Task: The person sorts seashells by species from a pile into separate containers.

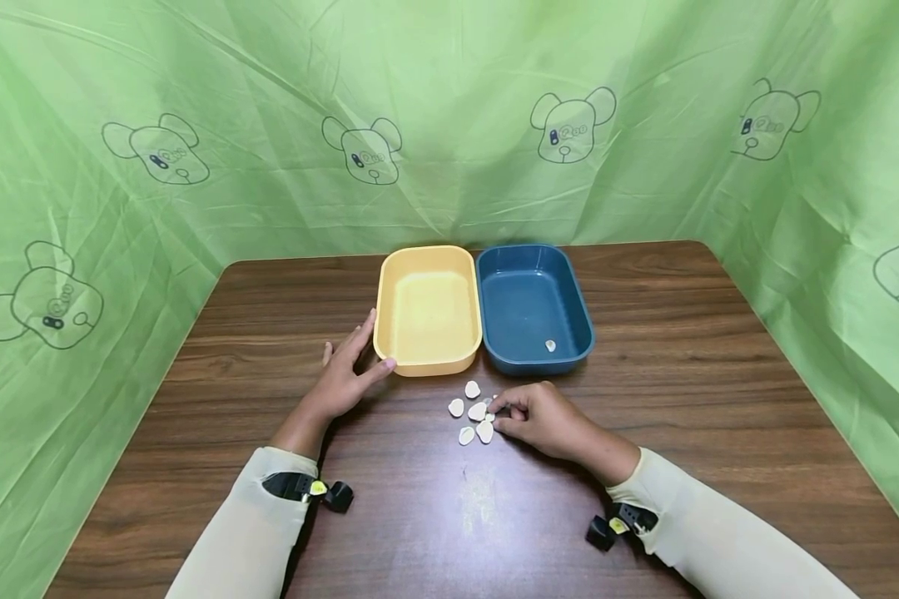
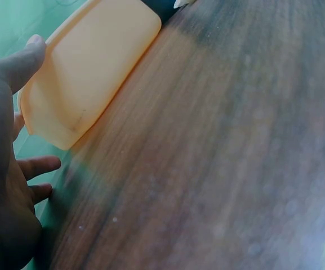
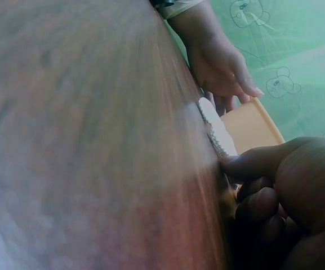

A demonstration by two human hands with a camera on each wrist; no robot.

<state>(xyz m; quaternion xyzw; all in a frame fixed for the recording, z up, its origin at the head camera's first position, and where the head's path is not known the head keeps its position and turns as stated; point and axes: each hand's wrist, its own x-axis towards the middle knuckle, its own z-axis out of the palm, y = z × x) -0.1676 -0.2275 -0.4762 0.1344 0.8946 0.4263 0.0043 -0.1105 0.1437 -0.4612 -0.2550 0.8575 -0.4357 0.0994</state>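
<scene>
Several small white shell-like pieces lie in a loose cluster on the wooden table in front of two trays. My right hand rests at the cluster's right side, its curled fingers pinching one piece; the right wrist view shows the fingertips against a white piece. My left hand lies open with straight fingers against the left front corner of the empty yellow tray, seen close in the left wrist view. The blue tray to its right holds one white piece.
The two trays stand side by side, touching, at the middle back of the brown table. A green cloth with bear prints encloses the table on the left, back and right. Bare wood lies to both sides of the trays.
</scene>
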